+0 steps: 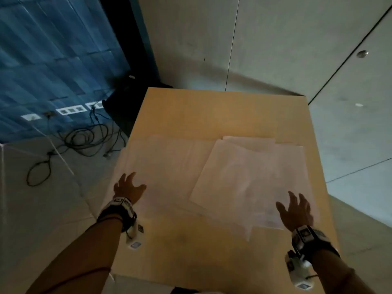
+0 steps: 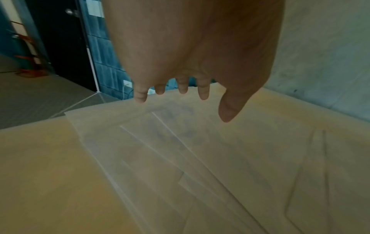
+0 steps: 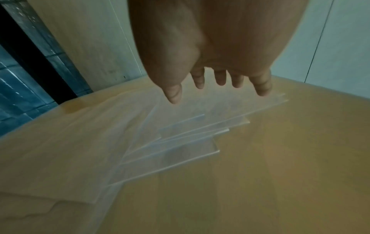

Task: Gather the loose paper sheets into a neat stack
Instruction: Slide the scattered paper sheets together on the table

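Several loose white paper sheets (image 1: 233, 177) lie fanned and overlapping across the middle of a light wooden table (image 1: 212, 111). My left hand (image 1: 129, 186) hovers over the left edge of the sheets (image 2: 180, 158), fingers spread and holding nothing. Over the near right corner of the sheets (image 3: 180, 126) my right hand (image 1: 297, 211) is spread too, holding nothing. In the wrist views both hands (image 2: 180, 95) (image 3: 218, 88) hang a little above the paper; whether any fingertip touches it is unclear.
The table's left edge drops to a grey floor with tangled black cables (image 1: 80, 141) and wall sockets (image 1: 70, 111). A blue wall stands at the left, pale wall panels behind and to the right. Bare wood shows at the near part of the table (image 1: 201, 251).
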Motion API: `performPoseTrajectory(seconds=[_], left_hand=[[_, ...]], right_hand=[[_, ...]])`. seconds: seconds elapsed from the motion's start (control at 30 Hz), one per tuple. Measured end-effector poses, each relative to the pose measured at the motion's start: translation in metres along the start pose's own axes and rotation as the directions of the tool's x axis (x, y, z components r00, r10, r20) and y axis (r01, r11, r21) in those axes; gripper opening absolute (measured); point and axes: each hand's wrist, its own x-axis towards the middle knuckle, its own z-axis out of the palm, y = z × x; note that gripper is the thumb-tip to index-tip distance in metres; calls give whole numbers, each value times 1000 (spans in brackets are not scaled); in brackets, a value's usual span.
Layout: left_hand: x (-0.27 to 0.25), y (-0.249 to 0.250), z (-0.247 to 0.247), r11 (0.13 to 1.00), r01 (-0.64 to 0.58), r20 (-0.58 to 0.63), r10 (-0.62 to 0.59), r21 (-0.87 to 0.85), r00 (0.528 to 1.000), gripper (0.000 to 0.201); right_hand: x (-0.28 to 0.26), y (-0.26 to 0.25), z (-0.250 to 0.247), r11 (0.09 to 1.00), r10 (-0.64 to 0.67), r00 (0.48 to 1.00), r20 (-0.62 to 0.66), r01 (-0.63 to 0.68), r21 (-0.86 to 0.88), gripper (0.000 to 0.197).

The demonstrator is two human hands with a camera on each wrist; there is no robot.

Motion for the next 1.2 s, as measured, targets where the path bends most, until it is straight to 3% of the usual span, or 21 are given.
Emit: performPoseTrajectory(seconds=[0.27, 0.4, 0.67, 0.8, 0.97, 1.2], left_hand=[[22, 4, -5, 986, 156, 38, -154, -60, 987, 89], [12, 23, 6, 970, 207, 52, -202, -127, 978, 94], [-28, 81, 51, 980, 182, 53, -179, -74, 982, 90], [-48, 102, 65, 980, 160, 48, -156, -117, 987, 88], [-34, 96, 43, 979, 139, -52, -148, -146, 988, 87], [-25, 95, 49, 992, 124, 45, -122, -39, 991, 95]], right_hand=[[37, -6, -5, 999, 36, 998, 50, -35, -28, 76], [35, -14, 3, 995, -6, 997, 79, 13, -96, 77], [16, -32, 19, 983, -72, 994, 84, 85, -163, 78], [13, -35, 9, 994, -89, 993, 72, 94, -65, 72], [40, -20, -11, 999, 32, 999, 25, -31, -37, 77], [40, -20, -3, 995, 13, 994, 112, -2, -99, 83]])
